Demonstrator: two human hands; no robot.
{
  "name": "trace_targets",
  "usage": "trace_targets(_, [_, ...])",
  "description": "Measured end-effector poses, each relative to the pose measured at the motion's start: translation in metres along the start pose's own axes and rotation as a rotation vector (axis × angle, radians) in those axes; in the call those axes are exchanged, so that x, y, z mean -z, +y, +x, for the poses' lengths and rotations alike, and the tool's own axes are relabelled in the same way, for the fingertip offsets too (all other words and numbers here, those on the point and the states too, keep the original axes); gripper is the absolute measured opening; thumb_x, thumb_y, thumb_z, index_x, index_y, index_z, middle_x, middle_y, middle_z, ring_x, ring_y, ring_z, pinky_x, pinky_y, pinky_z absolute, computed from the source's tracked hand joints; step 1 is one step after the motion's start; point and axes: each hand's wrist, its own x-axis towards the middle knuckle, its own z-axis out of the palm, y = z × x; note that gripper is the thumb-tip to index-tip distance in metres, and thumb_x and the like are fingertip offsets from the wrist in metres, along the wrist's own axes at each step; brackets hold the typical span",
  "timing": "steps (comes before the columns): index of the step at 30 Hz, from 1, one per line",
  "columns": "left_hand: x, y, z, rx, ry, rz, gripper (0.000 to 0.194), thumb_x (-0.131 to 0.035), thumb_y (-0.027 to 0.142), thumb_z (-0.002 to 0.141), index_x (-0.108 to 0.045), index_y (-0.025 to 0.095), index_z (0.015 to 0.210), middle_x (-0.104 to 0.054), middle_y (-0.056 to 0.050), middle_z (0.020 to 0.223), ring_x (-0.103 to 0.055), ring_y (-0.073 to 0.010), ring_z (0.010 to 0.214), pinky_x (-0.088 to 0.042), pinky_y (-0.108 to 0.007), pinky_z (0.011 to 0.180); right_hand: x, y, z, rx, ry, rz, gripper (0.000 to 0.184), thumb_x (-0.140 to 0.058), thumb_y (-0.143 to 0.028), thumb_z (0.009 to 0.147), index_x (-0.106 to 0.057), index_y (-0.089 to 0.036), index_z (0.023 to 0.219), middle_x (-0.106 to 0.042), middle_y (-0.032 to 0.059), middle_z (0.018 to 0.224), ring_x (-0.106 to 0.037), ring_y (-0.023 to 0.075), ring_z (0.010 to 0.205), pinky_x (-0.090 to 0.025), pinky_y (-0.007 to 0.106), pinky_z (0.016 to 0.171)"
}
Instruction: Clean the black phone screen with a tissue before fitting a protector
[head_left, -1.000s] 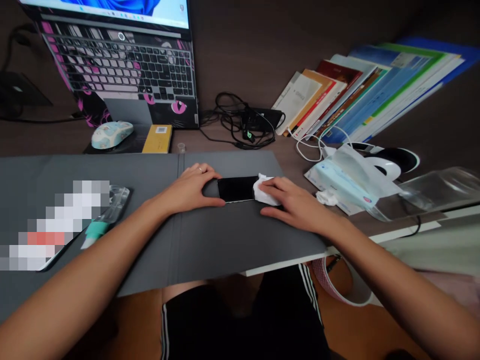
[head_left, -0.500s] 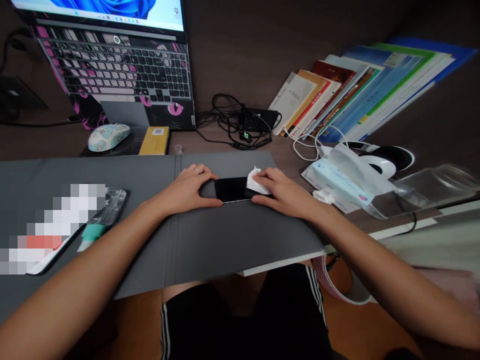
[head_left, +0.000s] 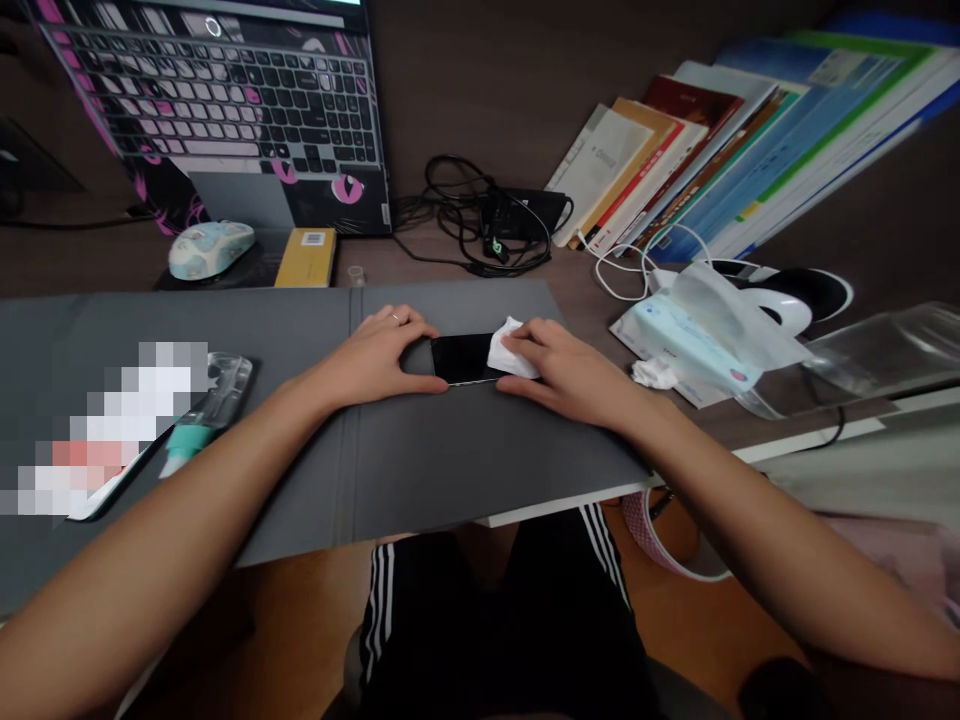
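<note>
A black smartphone [head_left: 463, 358] lies flat, screen up, on the grey desk mat [head_left: 450, 460]. My left hand [head_left: 382, 358] grips its left end between thumb and fingers, with a ring on one finger. At the other end, my right hand [head_left: 559, 370] presses a crumpled white tissue [head_left: 511, 350] onto the screen, its thumb along the near edge. The tissue and right hand hide the phone's right part. Left of my left forearm lies a clear bottle [head_left: 225, 390] with a teal collar, beside a pixelated flat item [head_left: 112, 440].
Behind the mat stand a laptop [head_left: 247, 110], a mouse [head_left: 211, 248], a yellow box [head_left: 306, 258] and a tangled black charger [head_left: 521, 215]. On the right are leaning books [head_left: 675, 170], a tissue pack [head_left: 686, 335], a crumpled tissue [head_left: 654, 373], white headphones [head_left: 780, 305] and a clear container [head_left: 885, 350].
The camera view has tipped downward, so the desk items sit higher in the picture. Both hands keep their hold on the phone and tissue; the tissue has shifted slightly left along the screen.
</note>
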Motion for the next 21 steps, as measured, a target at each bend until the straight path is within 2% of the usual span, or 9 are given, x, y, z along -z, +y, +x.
trace_targets(7, [-0.001,-0.003,0.000,-0.006,0.001,0.019,0.066,-0.070,0.065,0.080,-0.061,0.020,0.127,-0.057,-0.009,0.122,-0.052,-0.0318,0.115,-0.039,-0.045,0.104,0.007,-0.005,-0.025,-0.007,-0.019,0.002,0.053,-0.047,-0.053,0.101,-0.057,-0.013,0.135,-0.058,0.0176,0.119,-0.055,0.0335,0.112,-0.048,0.049,0.097])
trace_targets(12, [-0.002,-0.002,0.000,-0.005,-0.001,0.016,0.064,-0.070,0.065,0.081,-0.061,0.022,0.127,-0.057,-0.009,0.121,-0.053,-0.0307,0.113,-0.040,-0.045,0.103,0.008,-0.002,-0.015,-0.019,-0.035,0.053,0.050,-0.048,-0.050,0.101,-0.055,-0.015,0.137,-0.058,0.0165,0.120,-0.055,0.0324,0.114,-0.048,0.048,0.100])
trace_targets(15, [-0.002,-0.001,0.000,-0.004,0.005,0.000,0.062,-0.070,0.064,0.081,-0.061,0.023,0.126,-0.057,-0.008,0.120,-0.053,-0.0306,0.112,-0.040,-0.045,0.103,0.006,0.002,-0.006,-0.009,-0.001,0.039,0.051,-0.049,-0.049,0.101,-0.055,-0.014,0.137,-0.058,0.0168,0.122,-0.055,0.0325,0.115,-0.047,0.048,0.101])
trace_targets(21, [-0.003,-0.003,0.000,0.001,0.004,-0.021,0.063,-0.069,0.064,0.080,-0.061,0.024,0.128,-0.057,-0.008,0.121,-0.053,-0.0310,0.113,-0.039,-0.046,0.104,0.007,-0.001,-0.021,-0.003,0.004,0.033,0.047,-0.052,-0.047,0.100,-0.057,-0.014,0.134,-0.059,0.0167,0.123,-0.056,0.0321,0.114,-0.047,0.048,0.100])
